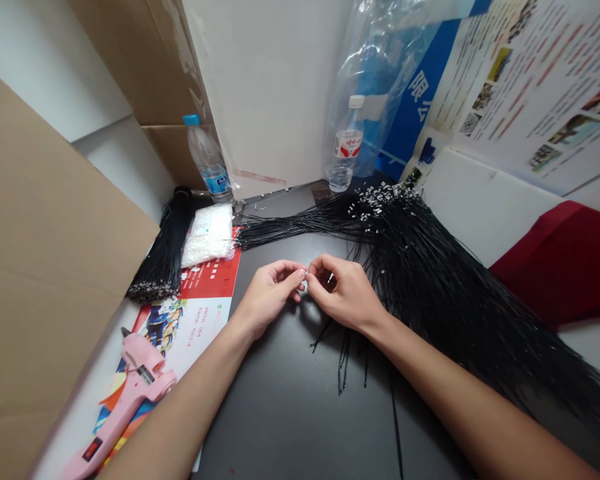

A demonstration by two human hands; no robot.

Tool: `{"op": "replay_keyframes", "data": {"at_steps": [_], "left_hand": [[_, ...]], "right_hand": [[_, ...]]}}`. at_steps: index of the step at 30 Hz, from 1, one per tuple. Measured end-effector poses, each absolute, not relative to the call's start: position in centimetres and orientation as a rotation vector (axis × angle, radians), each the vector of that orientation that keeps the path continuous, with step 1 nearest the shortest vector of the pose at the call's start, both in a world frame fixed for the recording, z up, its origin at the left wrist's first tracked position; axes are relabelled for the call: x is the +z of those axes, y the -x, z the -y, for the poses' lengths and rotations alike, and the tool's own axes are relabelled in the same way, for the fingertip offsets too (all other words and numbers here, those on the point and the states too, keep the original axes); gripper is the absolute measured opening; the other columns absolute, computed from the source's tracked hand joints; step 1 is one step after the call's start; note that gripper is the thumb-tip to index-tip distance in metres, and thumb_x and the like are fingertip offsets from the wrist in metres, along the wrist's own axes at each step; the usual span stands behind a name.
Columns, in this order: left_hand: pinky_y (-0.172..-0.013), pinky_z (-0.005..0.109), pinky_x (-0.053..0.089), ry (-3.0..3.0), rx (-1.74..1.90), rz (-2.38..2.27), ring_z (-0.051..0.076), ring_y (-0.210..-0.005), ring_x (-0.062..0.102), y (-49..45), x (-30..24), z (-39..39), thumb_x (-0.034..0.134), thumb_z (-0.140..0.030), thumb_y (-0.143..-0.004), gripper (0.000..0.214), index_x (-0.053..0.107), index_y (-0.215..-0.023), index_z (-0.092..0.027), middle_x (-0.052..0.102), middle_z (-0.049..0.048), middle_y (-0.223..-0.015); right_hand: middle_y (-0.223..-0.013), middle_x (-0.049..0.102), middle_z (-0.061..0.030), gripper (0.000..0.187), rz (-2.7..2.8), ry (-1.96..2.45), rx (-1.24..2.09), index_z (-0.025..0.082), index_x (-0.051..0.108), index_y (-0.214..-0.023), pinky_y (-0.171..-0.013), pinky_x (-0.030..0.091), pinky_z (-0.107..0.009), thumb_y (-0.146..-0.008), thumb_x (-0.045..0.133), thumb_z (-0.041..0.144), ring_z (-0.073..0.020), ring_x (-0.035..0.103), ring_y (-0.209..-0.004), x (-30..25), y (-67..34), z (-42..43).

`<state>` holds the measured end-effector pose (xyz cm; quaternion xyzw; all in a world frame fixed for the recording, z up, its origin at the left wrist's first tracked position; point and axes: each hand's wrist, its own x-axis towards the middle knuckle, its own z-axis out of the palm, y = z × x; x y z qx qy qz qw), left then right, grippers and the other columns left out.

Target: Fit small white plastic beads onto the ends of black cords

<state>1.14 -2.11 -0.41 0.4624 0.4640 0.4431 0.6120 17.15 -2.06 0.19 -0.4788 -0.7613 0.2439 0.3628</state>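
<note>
A tiny whitish piece [307,271], too small for its exact shape or material to be told, is over the middle of the matte dark grey table [275,407]. The left hand [267,293] pinches it between thumb and forefinger, the other fingers loosely curled; the right hand [343,290] meets it from the other side, its thumb and forefinger also pinched on the piece.

Along the table's right side spreads a large heap of thin black cords [440,293], glossy and straight, with small white tips crowded near the far right corner. A narrower bundle of black strands [295,228] runs from the heap along the far edge, and a few loose ends lie below the right hand.

On the left side, a red and white printed sheet [215,283] lies under a pale pink glue gun [140,380]. Toward the far left corner are a clear plastic packet of white contents [209,233] and a second black cord bundle [165,240]. Two clear plastic bottles, one blue-capped [207,160] and one white-capped [347,147], stand at the far edge before a plain white panel [270,80]. Brown cardboard [55,267] rises at left; a printed poster [555,80] and dark red cloth [560,260] are at right.
</note>
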Motion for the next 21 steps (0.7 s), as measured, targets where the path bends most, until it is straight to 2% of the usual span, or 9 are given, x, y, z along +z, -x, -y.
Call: {"op": "replay_keyframes", "data": {"at_steps": [7, 9, 12, 14, 18, 21], "left_hand": [[-0.060, 0.024, 0.045, -1.030, 1.032, -1.065, 0.009, -0.060, 0.056, -1.2, -0.4, 2.1, 0.075, -0.030, -0.076, 0.022, 0.067, -0.086, -0.012, 0.063, 0.0010, -0.073], [-0.059, 0.024, 0.046, -0.922, 1.111, -1.062, 0.010, -0.062, 0.055, -1.2, 0.0, 2.0, 0.075, -0.028, -0.074, 0.021, 0.065, -0.085, -0.013, 0.061, 0.0002, -0.072], [-0.056, 0.022, 0.046, -0.754, 1.278, -1.071, 0.011, -0.065, 0.056, -0.7, 0.6, 1.7, 0.076, -0.024, -0.069, 0.021, 0.063, -0.082, -0.013, 0.058, -0.0008, -0.073], [-0.054, 0.022, 0.045, -0.681, 1.370, -1.066, 0.011, -0.064, 0.055, -0.2, 0.8, 1.4, 0.075, -0.022, -0.067, 0.021, 0.061, -0.081, -0.014, 0.057, -0.0013, -0.072], [-0.054, 0.023, 0.045, -0.589, 1.490, -1.042, 0.010, -0.061, 0.054, 0.7, 1.0, 0.9, 0.073, -0.016, -0.062, 0.022, 0.059, -0.079, -0.014, 0.056, -0.0024, -0.070], [-0.055, 0.023, 0.045, -0.581, 1.543, -1.041, 0.010, -0.061, 0.053, 0.8, 1.2, 0.8, 0.073, -0.016, -0.062, 0.024, 0.059, -0.082, -0.015, 0.056, -0.0031, -0.070]], "right_hand": [[-0.071, 0.066, -0.0013, 0.012, 2.034, 1.244, 0.582, 0.016, 0.061, -0.078, -0.059, 0.038, -0.022, -0.086, 0.054, 0.023, -0.0109, 0.056, -0.060, 0.0, -17.4, 1.8], [-0.076, 0.067, -0.0020, 0.011, 2.106, 1.291, 0.522, 0.016, 0.062, -0.087, -0.060, 0.038, -0.023, -0.088, 0.056, 0.025, -0.0114, 0.056, -0.061, 0.5, -17.8, 1.7], [-0.082, 0.070, -0.0023, 0.019, 2.236, 1.390, 0.437, 0.018, 0.062, -0.103, -0.061, 0.037, -0.024, -0.091, 0.058, 0.032, -0.0123, 0.058, -0.062, 1.9, -18.7, 1.7], [-0.084, 0.072, -0.0020, 0.021, 2.328, 1.454, 0.397, 0.020, 0.061, -0.106, -0.061, 0.036, -0.025, -0.093, 0.056, 0.035, -0.0138, 0.061, -0.066, 3.1, -19.4, 1.9], [-0.092, 0.074, -0.0046, 0.017, 2.506, 1.571, 0.250, 0.021, 0.063, -0.103, -0.062, 0.036, -0.027, -0.097, 0.050, 0.031, -0.0189, 0.067, -0.077, 4.9, -21.0, 2.9], [-0.092, 0.074, -0.0051, 0.020, 2.567, 1.589, 0.193, 0.021, 0.065, -0.093, -0.062, 0.037, -0.028, -0.098, 0.046, 0.024, -0.0198, 0.069, -0.078, 5.5, -22.3, 3.8]]}}
